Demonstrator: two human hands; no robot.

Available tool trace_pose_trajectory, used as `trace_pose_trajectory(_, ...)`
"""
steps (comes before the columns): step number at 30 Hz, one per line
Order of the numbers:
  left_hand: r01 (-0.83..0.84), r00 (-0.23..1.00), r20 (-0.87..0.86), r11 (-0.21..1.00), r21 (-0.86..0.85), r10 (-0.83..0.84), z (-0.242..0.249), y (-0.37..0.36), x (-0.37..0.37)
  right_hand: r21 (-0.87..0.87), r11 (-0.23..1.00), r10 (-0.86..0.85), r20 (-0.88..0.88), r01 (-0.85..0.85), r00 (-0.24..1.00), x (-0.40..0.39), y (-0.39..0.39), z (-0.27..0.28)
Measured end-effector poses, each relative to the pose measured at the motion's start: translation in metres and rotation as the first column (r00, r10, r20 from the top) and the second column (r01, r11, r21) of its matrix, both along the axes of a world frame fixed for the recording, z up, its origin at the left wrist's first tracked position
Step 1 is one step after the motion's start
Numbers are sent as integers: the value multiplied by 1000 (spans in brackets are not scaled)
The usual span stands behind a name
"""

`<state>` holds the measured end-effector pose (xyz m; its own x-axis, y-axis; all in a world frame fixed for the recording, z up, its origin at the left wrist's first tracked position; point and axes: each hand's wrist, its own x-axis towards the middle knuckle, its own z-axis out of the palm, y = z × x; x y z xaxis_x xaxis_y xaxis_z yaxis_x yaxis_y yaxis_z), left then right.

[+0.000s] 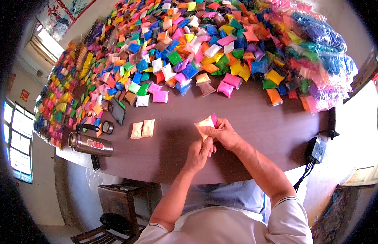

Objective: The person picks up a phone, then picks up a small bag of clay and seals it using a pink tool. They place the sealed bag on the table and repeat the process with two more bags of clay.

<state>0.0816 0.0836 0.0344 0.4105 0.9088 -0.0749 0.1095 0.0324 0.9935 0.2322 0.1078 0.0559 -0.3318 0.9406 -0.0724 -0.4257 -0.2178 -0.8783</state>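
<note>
Both hands meet above the table near its front middle. My left hand [200, 152] is closed on the lower edge of a pale peach packet [205, 123]. My right hand [225, 134] is closed on the same packet from the right, its thumb across it. A bit of bright pink [213, 118] shows behind the packet, beside the right fingers; what it belongs to is partly hidden. To the left, two peach packets [142, 129] lie side by side on the brown table [172, 110].
A big heap of colourful packets [176, 57] covers the table's far side. At the left are a steel flask [91, 144], a round lid [108, 127] and a dark phone-like device [117, 111]. A cabled box [316, 149] sits at the right edge. Below left stands a chair [103, 234].
</note>
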Motion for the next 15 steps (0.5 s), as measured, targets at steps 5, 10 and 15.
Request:
trace_pose_trajectory(5, 31, 994, -103, 998, 58, -25, 4, 0, 2, 38, 999, -4, 35, 2, 999, 2, 3, -16)
trace_pose_trajectory(10, 1, 1000, -25, 1000, -28, -2, -3, 0, 0, -81, 996, -39, -221, 21, 975, 0, 0, 2)
trace_pose_trajectory(15, 22, 1000, -13, 999, 34, -21, -4, 1, 0, -18, 1000, 10, -50, -11, 999, 1, 3, -5)
